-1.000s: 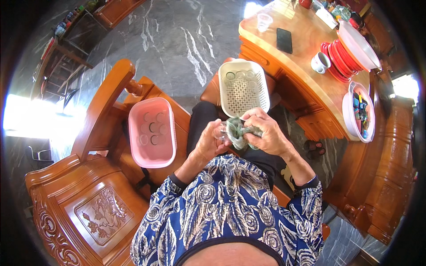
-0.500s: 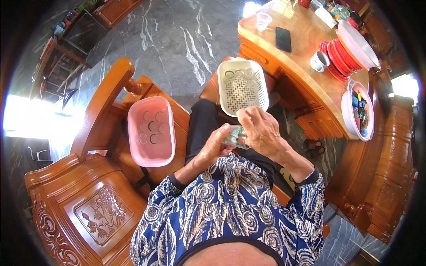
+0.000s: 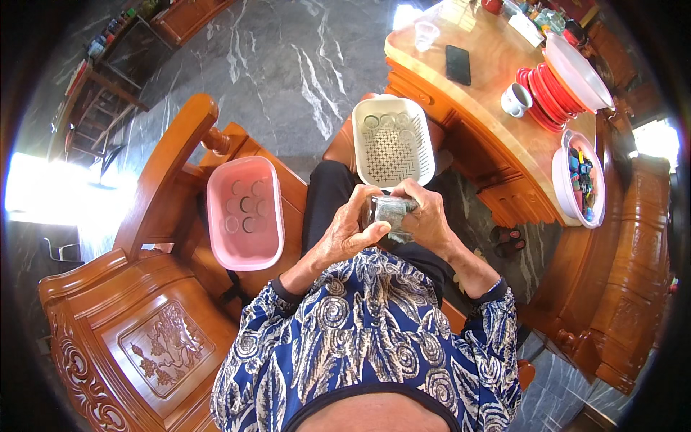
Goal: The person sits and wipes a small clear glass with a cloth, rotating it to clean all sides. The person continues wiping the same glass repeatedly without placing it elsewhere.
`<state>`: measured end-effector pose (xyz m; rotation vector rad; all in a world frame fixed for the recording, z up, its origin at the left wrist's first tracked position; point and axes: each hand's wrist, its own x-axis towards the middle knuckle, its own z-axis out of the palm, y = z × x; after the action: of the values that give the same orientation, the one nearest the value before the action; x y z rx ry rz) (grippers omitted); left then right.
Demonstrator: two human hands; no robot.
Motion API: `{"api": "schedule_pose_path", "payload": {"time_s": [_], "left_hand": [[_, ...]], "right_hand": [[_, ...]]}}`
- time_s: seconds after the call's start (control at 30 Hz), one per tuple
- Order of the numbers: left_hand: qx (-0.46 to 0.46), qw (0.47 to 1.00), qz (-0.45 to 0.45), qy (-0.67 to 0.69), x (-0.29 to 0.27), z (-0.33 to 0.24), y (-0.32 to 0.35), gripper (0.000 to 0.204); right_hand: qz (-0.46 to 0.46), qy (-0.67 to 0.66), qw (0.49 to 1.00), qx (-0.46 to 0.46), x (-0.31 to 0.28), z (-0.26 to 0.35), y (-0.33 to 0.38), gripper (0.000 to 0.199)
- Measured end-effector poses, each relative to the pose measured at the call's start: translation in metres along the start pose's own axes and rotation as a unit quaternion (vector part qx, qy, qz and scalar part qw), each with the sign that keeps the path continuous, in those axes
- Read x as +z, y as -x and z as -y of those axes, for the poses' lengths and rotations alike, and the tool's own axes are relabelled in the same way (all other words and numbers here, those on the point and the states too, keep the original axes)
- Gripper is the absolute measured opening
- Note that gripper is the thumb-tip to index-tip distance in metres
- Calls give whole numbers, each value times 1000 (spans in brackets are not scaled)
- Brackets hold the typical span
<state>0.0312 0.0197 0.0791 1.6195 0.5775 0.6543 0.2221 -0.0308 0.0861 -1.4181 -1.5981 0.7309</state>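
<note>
Over my lap, my left hand (image 3: 350, 232) grips a small clear glass (image 3: 373, 210), fingers on its far side and thumb along the near side. My right hand (image 3: 427, 220) closes round the other end, holding a crumpled grey-green cloth (image 3: 392, 209) that presses against the glass. Part of the cloth is hidden by my right fingers. Just beyond my hands stands a cream lattice basket (image 3: 362, 155) with several clear glasses (image 3: 389, 121) at its far end. To the left, a pink basin (image 3: 245, 256) holds several round clear glasses (image 3: 247, 207).
A wooden table (image 3: 497, 90) on the right carries a phone (image 3: 458, 65), a white mug (image 3: 515, 100), stacked red-rimmed dishes (image 3: 549, 99) and a pink-white tub (image 3: 558, 183) of small colourful items. Carved wooden seating (image 3: 170, 345) is at the left. Slippers (image 3: 508, 242) lie under the table.
My right hand has come down from above the glass to its right side with the cloth. My left fingers have moved up round the glass, which has turned.
</note>
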Motion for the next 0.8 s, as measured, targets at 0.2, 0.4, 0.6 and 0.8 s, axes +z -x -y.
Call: {"api": "schedule_pose_path", "payload": {"time_s": [0.2,0.4,0.6,0.8], "left_hand": [[96,991,28,-86,-3,-3,-5,57],[119,982,63,-134,3,-12,1,61],[-35,998,34,43,6,7,12,59],[-92,994,37,-56,15,16,20,55]], "right_hand": [[78,-293,946,112,14,-26,13,23],[155,-449,856,202,5,-17,29,23],[66,-50,994,76,4,-29,39,22],[-22,291,921,-260,1,-12,44,22]]}}
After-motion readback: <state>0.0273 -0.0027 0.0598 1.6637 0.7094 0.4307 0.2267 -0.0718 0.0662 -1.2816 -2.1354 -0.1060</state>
